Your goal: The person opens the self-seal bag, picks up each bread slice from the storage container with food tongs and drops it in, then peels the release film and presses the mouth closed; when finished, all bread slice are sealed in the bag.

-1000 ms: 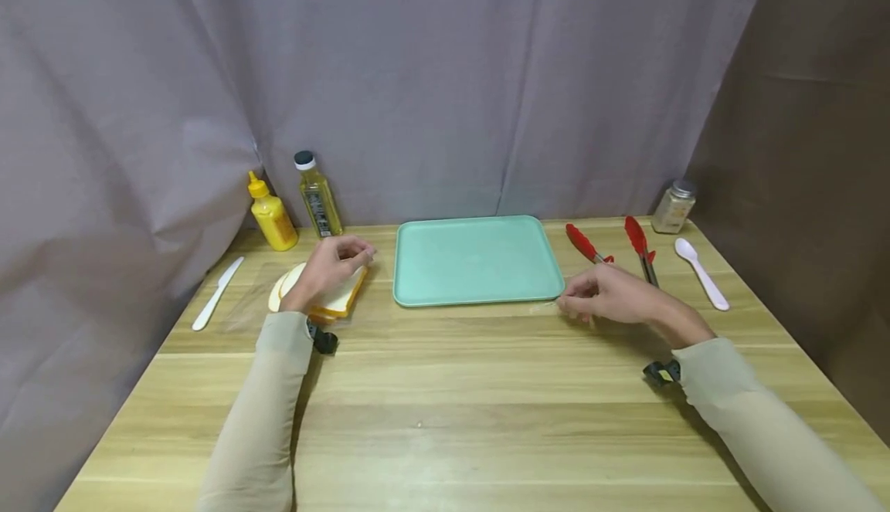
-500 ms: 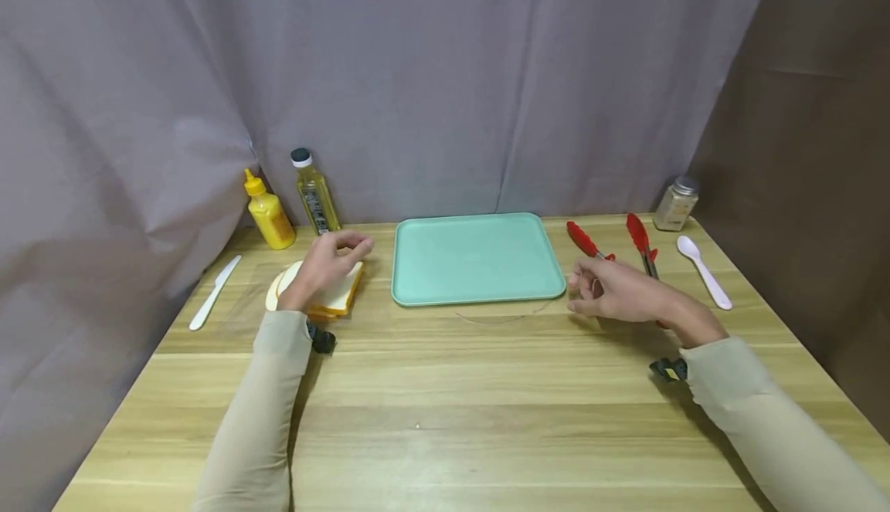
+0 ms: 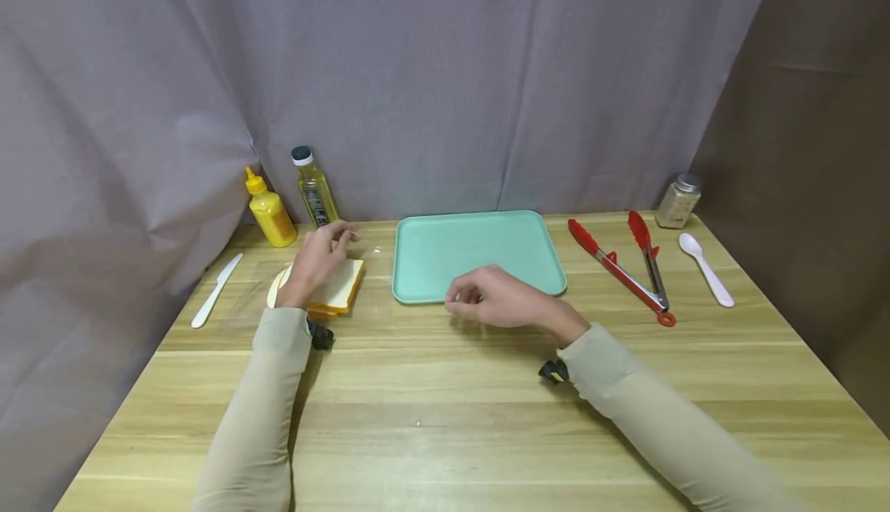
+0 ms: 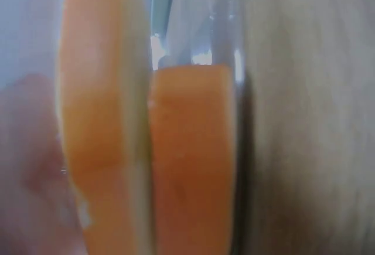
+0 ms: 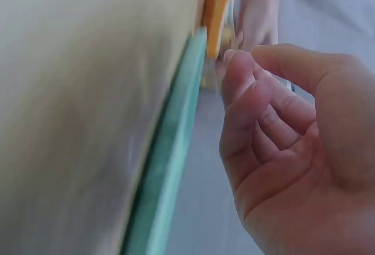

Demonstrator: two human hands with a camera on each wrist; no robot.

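Slices of white bread [image 3: 344, 286] with orange-brown crust lie at the left of the wooden table, with clear plastic wrap [image 4: 214, 38] about them. My left hand [image 3: 321, 259] is over the bread, its fingers reaching past the far side and thumb apart from them. In the left wrist view the crusts fill the middle. My right hand [image 3: 497, 297] hovers at the front edge of the mint-green tray [image 3: 480, 245]. Its fingers are loosely bent, and nothing shows between them in the right wrist view [image 5: 293, 143].
A white knife [image 3: 217, 289], a yellow squeeze bottle [image 3: 272, 215] and an oil bottle [image 3: 316, 191] are around the bread. Red-tipped tongs [image 3: 629, 276], a pale spoon [image 3: 705, 269] and a seasoning jar [image 3: 677, 201] stand or lie right of the tray.
My right hand, earlier pinching a clear film edge near the tray's right corner, has let it go and moved left, uncovering the tongs. My left hand's fingers have shifted slightly up and left.
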